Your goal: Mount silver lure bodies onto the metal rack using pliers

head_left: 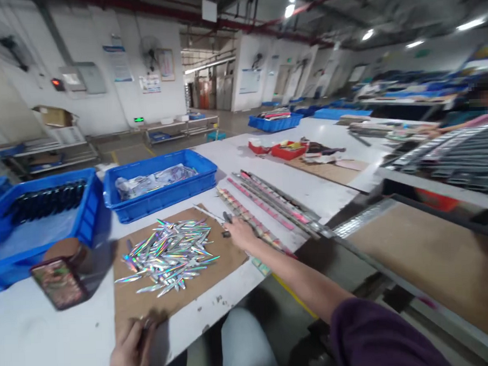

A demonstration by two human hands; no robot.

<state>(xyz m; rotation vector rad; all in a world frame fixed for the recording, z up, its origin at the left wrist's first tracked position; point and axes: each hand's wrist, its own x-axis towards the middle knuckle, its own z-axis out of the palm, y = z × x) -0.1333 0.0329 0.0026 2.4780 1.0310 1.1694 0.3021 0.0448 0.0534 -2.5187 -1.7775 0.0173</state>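
My right hand reaches across the table, its fingers closed round the dark end of a tool with a thin silver bar; its exact kind is unclear. Beside it, a heap of shiny, rainbow-silver pointed slivers lies on a brown board. At the board's near left corner is my left hand, fingers bent together. Something small and dark seems to be between them, too blurred to name. Strips with pink and cream patches lie just beyond my right hand.
A phone leans against a round brown object on the left. Blue bins stand behind the board. A red tray sits farther back. At right are a brown-topped surface, stacked metal strips and another person's arm.
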